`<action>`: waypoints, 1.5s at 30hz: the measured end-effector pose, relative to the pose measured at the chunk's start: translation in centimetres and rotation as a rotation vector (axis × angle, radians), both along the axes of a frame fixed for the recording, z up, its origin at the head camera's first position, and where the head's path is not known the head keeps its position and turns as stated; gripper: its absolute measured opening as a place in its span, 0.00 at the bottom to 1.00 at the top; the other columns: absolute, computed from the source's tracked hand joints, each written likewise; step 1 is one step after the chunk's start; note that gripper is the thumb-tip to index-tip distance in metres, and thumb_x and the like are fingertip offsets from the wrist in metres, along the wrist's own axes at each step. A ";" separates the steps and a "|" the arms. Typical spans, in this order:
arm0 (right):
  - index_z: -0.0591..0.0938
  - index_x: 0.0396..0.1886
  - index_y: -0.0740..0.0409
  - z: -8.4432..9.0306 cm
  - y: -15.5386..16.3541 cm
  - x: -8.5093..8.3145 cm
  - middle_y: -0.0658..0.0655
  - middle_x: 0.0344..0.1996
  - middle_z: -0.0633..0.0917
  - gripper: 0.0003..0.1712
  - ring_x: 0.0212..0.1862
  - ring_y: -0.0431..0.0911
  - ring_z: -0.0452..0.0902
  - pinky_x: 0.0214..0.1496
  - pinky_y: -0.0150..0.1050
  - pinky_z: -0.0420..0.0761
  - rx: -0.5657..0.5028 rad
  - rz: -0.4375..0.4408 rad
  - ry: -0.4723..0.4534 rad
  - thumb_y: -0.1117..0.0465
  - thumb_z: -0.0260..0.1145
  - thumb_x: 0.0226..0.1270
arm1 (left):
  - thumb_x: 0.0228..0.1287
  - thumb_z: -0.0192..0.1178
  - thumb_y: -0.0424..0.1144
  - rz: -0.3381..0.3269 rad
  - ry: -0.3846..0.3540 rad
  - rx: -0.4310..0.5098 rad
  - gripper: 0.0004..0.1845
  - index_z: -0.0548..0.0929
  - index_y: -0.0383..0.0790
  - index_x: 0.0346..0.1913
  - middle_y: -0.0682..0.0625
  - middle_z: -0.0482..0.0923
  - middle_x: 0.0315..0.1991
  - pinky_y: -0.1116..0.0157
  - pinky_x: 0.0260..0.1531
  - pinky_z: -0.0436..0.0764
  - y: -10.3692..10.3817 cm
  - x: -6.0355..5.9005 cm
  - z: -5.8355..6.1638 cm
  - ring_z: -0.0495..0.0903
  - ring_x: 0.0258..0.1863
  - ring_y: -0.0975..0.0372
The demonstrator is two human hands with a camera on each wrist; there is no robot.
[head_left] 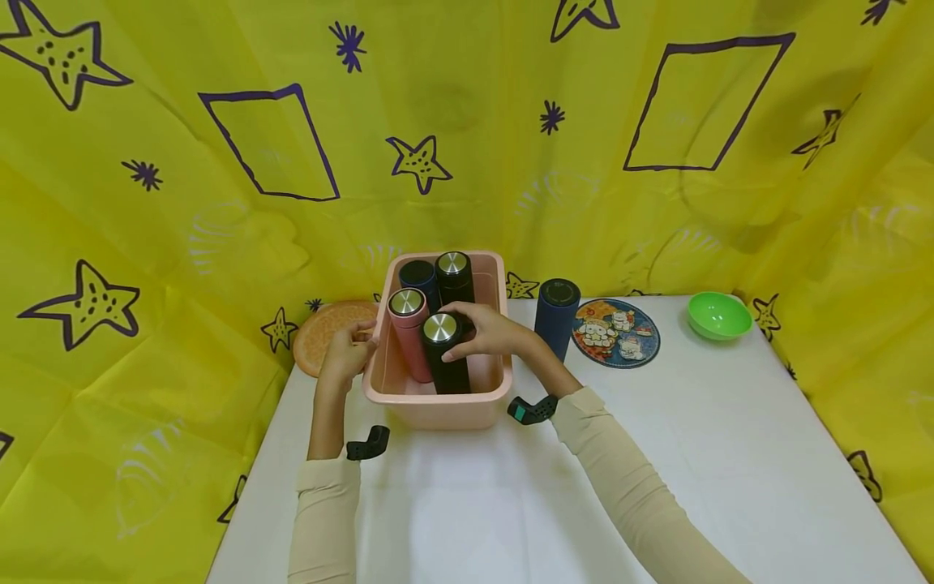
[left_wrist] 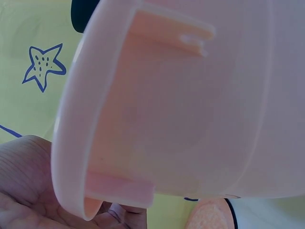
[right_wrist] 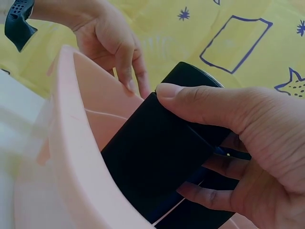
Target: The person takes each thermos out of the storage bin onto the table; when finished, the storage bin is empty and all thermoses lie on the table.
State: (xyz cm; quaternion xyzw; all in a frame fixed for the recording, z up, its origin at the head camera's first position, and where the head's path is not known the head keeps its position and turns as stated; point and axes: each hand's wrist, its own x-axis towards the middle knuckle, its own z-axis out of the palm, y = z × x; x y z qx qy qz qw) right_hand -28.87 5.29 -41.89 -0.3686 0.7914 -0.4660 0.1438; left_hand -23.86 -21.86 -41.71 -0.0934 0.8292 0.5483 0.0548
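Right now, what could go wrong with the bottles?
The right grip holds the front black bottle close to the pink bottle, so they might clunk together. The left grip is on just one side of the tub, so a bump could tip it. Outside the tub, a blue bottle stands near the right forearm, which might topple it.

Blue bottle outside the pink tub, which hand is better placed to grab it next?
Probably the right hand, nearer the blue bottle, though it must first release its black bottle. The left hand holds the tub at its opposite side.
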 end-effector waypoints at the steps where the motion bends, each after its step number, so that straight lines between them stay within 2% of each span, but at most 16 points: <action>1: 0.71 0.65 0.56 0.0 0.0 0.0 0.57 0.56 0.80 0.43 0.56 0.49 0.76 0.57 0.42 0.80 -0.001 0.000 0.003 0.59 0.79 0.50 | 0.71 0.51 0.32 -0.002 0.001 0.000 0.24 0.69 0.33 0.68 0.37 0.71 0.50 0.73 0.28 0.77 0.0 0.0 0.0 0.74 0.36 0.60; 10: 0.71 0.65 0.57 0.1 0.1 0.1 0.58 0.55 0.80 0.43 0.54 0.49 0.77 0.52 0.39 0.82 -0.021 -0.001 0.025 0.59 0.80 0.49 | 0.71 0.51 0.32 -0.005 -0.002 -0.001 0.24 0.69 0.33 0.68 0.35 0.71 0.52 0.73 0.30 0.77 0.2 0.0 0.1 0.75 0.40 0.57; 22: 0.73 0.64 0.57 1.0 0.4 0.3 0.57 0.54 0.81 0.41 0.53 0.48 0.78 0.53 0.41 0.81 -0.091 -0.028 0.056 0.61 0.79 0.49 | 0.72 0.51 0.33 -0.013 0.002 -0.015 0.24 0.68 0.33 0.69 0.35 0.71 0.53 0.73 0.29 0.77 0.1 -0.3 0.0 0.75 0.40 0.57; 28: 0.73 0.63 0.59 2.1 0.5 0.7 0.58 0.51 0.81 0.40 0.49 0.48 0.78 0.48 0.46 0.82 -0.139 -0.054 0.087 0.62 0.79 0.49 | 0.72 0.52 0.32 -0.010 -0.001 -0.018 0.24 0.68 0.33 0.69 0.34 0.71 0.53 0.73 0.30 0.77 0.0 -0.3 -0.1 0.75 0.40 0.56; 34: 0.72 0.65 0.60 3.0 0.6 1.1 0.57 0.53 0.80 0.41 0.51 0.48 0.77 0.51 0.48 0.82 -0.175 -0.059 0.114 0.62 0.78 0.50 | 0.71 0.52 0.32 -0.008 -0.002 -0.005 0.24 0.69 0.33 0.68 0.34 0.71 0.53 0.73 0.32 0.78 0.0 -0.1 -0.1 0.76 0.42 0.55; 38: 0.71 0.66 0.62 3.8 0.7 1.5 0.58 0.54 0.79 0.43 0.51 0.49 0.78 0.50 0.48 0.82 -0.186 -0.096 0.143 0.63 0.78 0.50 | 0.71 0.52 0.31 -0.007 -0.005 0.002 0.24 0.69 0.33 0.68 0.34 0.72 0.53 0.73 0.32 0.79 0.0 -0.1 -0.2 0.76 0.43 0.55; 43: 0.70 0.67 0.64 5.0 0.8 2.0 0.62 0.52 0.79 0.43 0.45 0.51 0.82 0.45 0.47 0.84 -0.228 -0.118 0.159 0.66 0.77 0.50 | 0.71 0.52 0.31 -0.008 -0.007 0.010 0.24 0.69 0.32 0.68 0.34 0.72 0.52 0.73 0.31 0.78 0.1 0.0 -0.2 0.76 0.41 0.56; 45: 0.70 0.66 0.63 5.6 0.9 2.3 0.63 0.56 0.76 0.42 0.45 0.52 0.82 0.45 0.45 0.85 -0.236 -0.129 0.162 0.66 0.77 0.50 | 0.71 0.52 0.31 -0.005 -0.011 0.012 0.24 0.69 0.33 0.68 0.35 0.71 0.52 0.73 0.31 0.78 0.1 0.0 -0.2 0.76 0.41 0.56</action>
